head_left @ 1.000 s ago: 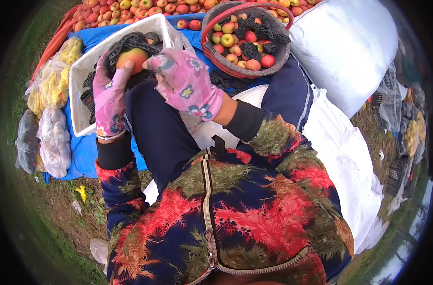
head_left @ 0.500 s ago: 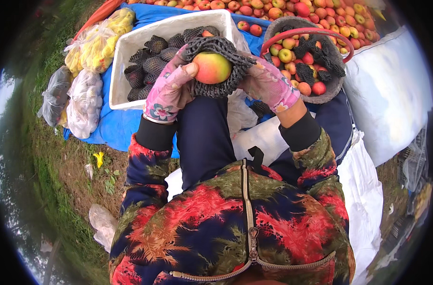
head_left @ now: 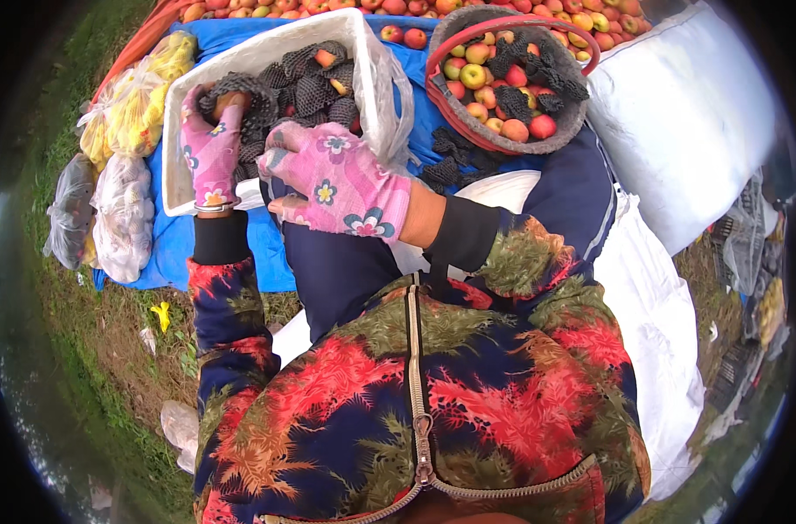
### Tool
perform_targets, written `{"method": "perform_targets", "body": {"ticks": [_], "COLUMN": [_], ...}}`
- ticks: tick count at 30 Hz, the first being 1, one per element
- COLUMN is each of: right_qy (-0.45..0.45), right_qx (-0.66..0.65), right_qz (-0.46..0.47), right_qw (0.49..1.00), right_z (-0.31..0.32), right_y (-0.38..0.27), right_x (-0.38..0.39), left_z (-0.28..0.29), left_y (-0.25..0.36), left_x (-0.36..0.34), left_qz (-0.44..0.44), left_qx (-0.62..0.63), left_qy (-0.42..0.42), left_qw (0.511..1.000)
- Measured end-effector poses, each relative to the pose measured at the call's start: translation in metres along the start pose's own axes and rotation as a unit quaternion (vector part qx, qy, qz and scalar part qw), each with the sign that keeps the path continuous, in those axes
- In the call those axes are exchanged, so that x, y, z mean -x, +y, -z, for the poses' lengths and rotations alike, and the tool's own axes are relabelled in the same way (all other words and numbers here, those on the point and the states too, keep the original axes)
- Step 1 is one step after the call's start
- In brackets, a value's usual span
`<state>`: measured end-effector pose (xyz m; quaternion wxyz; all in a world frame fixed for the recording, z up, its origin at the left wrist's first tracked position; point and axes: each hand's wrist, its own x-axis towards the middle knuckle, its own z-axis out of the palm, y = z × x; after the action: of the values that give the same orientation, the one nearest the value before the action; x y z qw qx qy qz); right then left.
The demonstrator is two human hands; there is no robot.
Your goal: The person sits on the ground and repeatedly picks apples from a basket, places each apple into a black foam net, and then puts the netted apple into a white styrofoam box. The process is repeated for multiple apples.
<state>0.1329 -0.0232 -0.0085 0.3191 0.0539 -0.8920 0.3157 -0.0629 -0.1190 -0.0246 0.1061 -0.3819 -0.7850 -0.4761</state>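
A white foam box (head_left: 176,175) holds several apples in black foam nets (head_left: 315,94). Inside its left end, my left hand (head_left: 211,153), in a pink flowered fingerless glove, is closed around a netted apple (head_left: 257,92); the black net covers the fruit and part of the fingers. My right hand (head_left: 341,179), gloved alike, is over the box's near edge with its back up. Its fingers point left, slightly bent and apart, with nothing seen in them.
A grey padded basket (head_left: 572,131) with a red handle holds apples and loose black nets. Behind lies a heap of apples (head_left: 590,22). Bagged fruit (head_left: 123,214) lines the left side of a blue tarp (head_left: 271,262). A large white sack (head_left: 686,122) stands at right.
My left hand has carried the netted apple leftward and down into the box. My right hand has let go of the net and moved left. The view has shifted rightward.
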Motion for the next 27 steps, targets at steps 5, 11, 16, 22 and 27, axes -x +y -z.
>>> {"method": "perform_targets", "body": {"ticks": [5, 11, 16, 22, 27], "right_qy": [0.009, -0.322, -0.359, -0.193, -0.141], "right_qx": [0.144, 0.323, 0.327, 0.178, 0.026], "right_qz": [-0.188, -0.509, -0.552, -0.366, -0.249], "right_qw": [0.971, 0.730, 0.678, 0.893, 0.958], "right_z": [0.100, 0.176, 0.134, 0.162, 0.233], "right_y": [0.126, 0.299, 0.364, 0.319, 0.169], "right_x": [0.056, 0.164, 0.180, 0.128, 0.068], "left_z": [0.023, 0.008, 0.032, -0.036, -0.131], "left_y": [-0.115, -0.201, -0.158, 0.090, 0.183], "left_x": [0.020, 0.036, 0.019, -0.024, 0.012], "left_qz": [0.050, 0.152, 0.096, 0.159, 0.108], "left_qx": [-0.296, -0.395, -0.406, 0.168, 0.275], "left_qy": [-0.068, -0.215, -0.306, -0.241, -0.368], "left_qw": [0.951, 0.880, 0.856, 0.943, 0.882]}}
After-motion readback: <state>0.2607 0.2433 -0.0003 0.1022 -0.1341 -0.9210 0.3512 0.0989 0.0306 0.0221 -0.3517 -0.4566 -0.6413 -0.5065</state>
